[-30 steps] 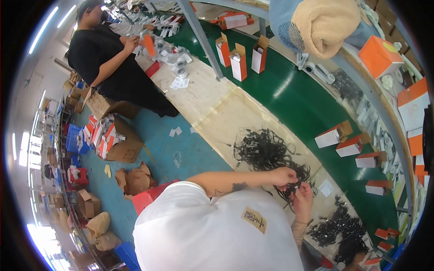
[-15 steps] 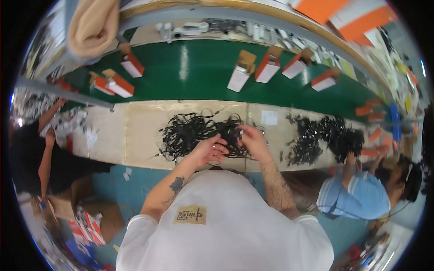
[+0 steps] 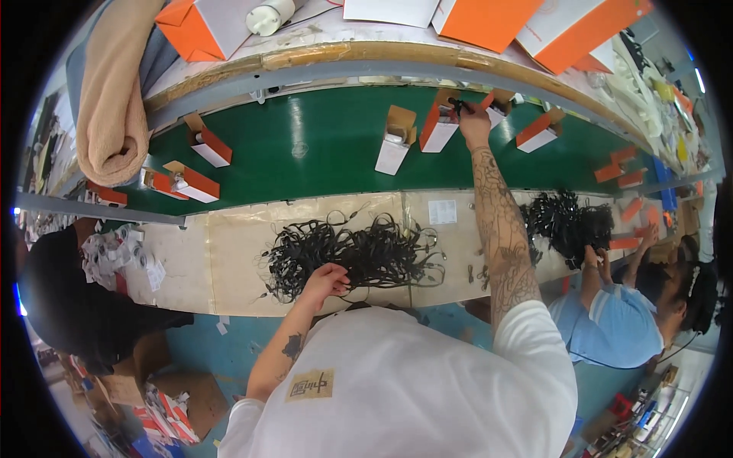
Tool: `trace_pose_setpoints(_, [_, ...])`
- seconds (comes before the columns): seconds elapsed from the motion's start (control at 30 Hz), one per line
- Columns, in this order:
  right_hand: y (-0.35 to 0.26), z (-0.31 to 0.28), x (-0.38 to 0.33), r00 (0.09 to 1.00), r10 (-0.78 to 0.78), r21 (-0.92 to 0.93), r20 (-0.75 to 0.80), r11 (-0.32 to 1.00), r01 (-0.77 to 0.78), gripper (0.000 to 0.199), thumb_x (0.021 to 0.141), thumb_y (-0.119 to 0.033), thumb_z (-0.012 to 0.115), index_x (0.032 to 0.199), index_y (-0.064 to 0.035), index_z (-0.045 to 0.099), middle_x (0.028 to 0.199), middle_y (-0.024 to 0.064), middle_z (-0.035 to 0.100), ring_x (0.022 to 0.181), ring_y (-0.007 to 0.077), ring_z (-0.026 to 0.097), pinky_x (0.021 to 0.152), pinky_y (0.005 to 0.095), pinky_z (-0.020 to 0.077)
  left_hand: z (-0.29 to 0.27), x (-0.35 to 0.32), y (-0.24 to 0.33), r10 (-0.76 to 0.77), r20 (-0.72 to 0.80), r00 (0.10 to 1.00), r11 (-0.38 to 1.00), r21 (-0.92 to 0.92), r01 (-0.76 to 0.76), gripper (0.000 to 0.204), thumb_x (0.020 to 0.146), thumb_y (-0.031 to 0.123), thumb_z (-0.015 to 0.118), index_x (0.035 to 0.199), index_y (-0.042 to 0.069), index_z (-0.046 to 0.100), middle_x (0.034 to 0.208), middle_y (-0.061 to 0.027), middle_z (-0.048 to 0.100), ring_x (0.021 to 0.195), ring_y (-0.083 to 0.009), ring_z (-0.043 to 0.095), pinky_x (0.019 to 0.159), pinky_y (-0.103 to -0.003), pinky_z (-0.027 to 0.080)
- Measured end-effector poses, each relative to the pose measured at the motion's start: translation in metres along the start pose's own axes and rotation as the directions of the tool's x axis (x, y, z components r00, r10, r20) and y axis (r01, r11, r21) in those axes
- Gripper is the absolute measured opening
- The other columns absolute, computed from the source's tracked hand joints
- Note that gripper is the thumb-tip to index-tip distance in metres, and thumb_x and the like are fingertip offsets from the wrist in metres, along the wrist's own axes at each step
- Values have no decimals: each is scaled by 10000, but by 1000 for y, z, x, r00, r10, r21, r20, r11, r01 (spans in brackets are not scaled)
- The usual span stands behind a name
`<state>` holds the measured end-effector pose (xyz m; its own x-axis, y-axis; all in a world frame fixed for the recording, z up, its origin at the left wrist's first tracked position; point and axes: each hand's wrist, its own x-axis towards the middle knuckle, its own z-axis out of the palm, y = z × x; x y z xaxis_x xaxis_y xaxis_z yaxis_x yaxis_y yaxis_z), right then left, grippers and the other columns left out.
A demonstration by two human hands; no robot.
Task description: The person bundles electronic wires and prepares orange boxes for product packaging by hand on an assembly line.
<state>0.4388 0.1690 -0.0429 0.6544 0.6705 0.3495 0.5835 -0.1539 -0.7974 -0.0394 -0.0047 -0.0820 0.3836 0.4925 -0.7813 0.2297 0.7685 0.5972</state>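
Note:
My right arm stretches far across the green surface. At its end my right hand [image 3: 475,124] is closed round a small black cable bundle [image 3: 458,105], right at the open top of an orange and white box [image 3: 438,131]. Near me, my left hand [image 3: 328,281] rests at the front edge of a tangled heap of black cables [image 3: 374,256], its fingers curled together. Whatever those fingers hold, if anything, is too small to make out. Another open box [image 3: 394,149] stands just left of the reached one, and one more [image 3: 540,130] to its right.
Beyond the tan worktable [image 3: 237,259] runs a green belt [image 3: 321,153] with several boxes. A shelf edge [image 3: 328,57] crosses overhead, a rolled towel [image 3: 114,114] hanging at its left. A person in blue [image 3: 611,324] handles black cables [image 3: 569,225] at right; a person in black [image 3: 69,298] is at left.
My right hand has moved from the cable heap up and forward to the boxes, carrying a black cable bundle. My left hand has stayed by the heap, shifted slightly left. The view has tilted up.

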Motion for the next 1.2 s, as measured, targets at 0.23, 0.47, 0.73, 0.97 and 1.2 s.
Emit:
trace_pose_setpoints(0.23, [-1, 19, -1, 929, -146, -662, 340, 664, 347, 160, 777, -230, 635, 917, -175, 688, 1012, 96, 608, 983, 329, 565, 800, 518, 470, -23, -1, -9, -38, -120, 992, 999, 29, 41, 146, 905, 203, 557, 970, 76, 586, 787, -27, 630, 636, -117, 579, 592, -256, 482])
trace_pose_setpoints(0.47, [10, -9, 13, 932, -99, -658, 349, 683, 318, 239, 856, -225, 518, 1060, -217, 642, 1000, 59, 650, 962, 302, 599, 714, 552, 462, -24, 22, 7, 0, -98, 995, 991, 134, 13, 151, 900, 172, 534, 996, 66, 583, 804, -35, 630, 626, -110, 562, 564, -236, 462])
trace_pose_setpoints(0.73, [42, -64, -67, 987, -109, -336, 120, 931, 144, 208, 819, -146, 596, 990, -39, 647, 901, 177, 651, 889, 359, 613, 773, 444, 488, -35, 60, 13, 338, -142, 930, 872, 420, -252, 144, 845, 168, 597, 901, 38, 617, 763, -70, 633, 632, -169, 597, 578, -295, 482])
trace_pose_setpoints(0.97, [107, -145, -292, 843, 498, -893, -205, 256, -369, 521, 773, -404, 618, 1258, -239, 527, 1094, 162, 575, 1025, 369, 558, 788, 535, 464, -33, 81, 10, 798, -160, 581, 242, 968, -65, 170, 724, 89, 545, 876, 51, 610, 887, -176, 603, 904, -339, 577, 823, -440, 459])
trace_pose_setpoints(1.2, [207, -196, -293, 879, 449, -829, 163, 545, -124, 290, 760, -299, 604, 1016, -180, 672, 1101, 179, 548, 1045, 433, 509, 768, 551, 466, -3, 72, 51, 587, -244, 772, 224, 965, 135, 542, 806, 358, 651, 1204, 25, 495, 1217, -178, 495, 1136, -325, 468, 941, -440, 369])
